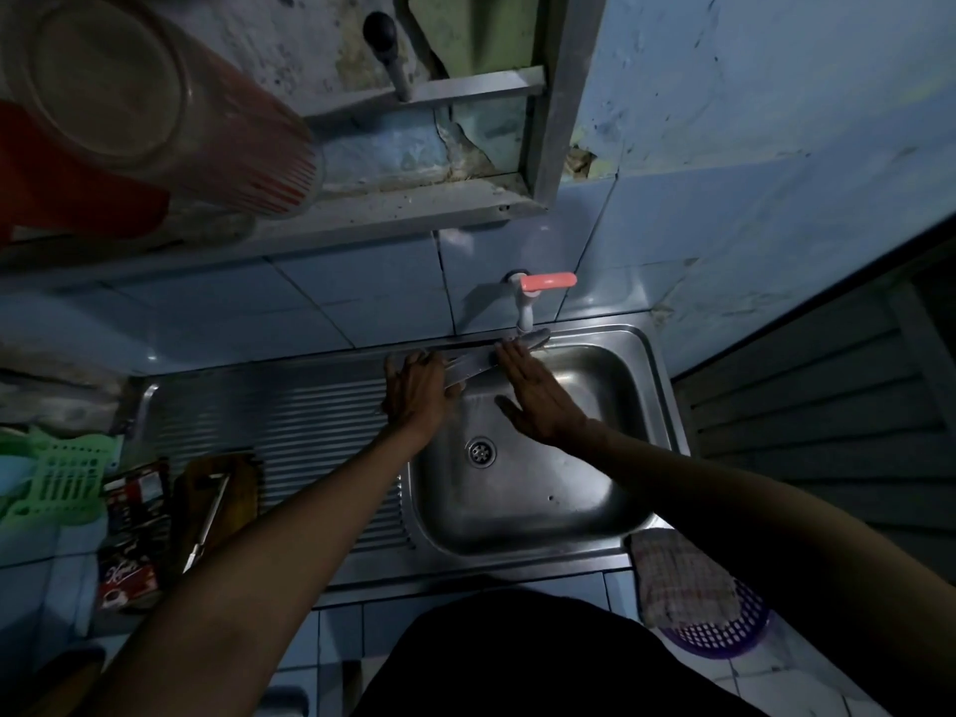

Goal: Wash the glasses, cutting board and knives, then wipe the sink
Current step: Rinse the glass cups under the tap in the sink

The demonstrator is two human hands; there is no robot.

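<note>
Sink [641, 416] of stainless steel spreads under both hands, its ribbed drainboard [289, 421] running out beyond the left hand and its drain [480, 451] lying nearer the body than either palm. Both forearms reach forward from the bottom of the view and converge at the far rim of the basin. The left hand [416, 388] has its back to the camera, fingers curled round the handle end of a kitchen knife [478, 360]. The right hand [538, 401] is flat, fingers straight and together, fingertips laid against the blade. The knife lies between the two hands, its long axis running crosswise, rising slightly away from the left hand, the tip [540, 335] pointing past the right fingertips and sitting directly below the spout of a white tap with a pink lever [548, 281]. Outside the left forearm, on the drainboard, a wooden cutting board [240, 483] carries a second knife [207, 520]. Beside the right forearm a checked cloth [683, 577] lies over a purple basket [724, 633].
</note>
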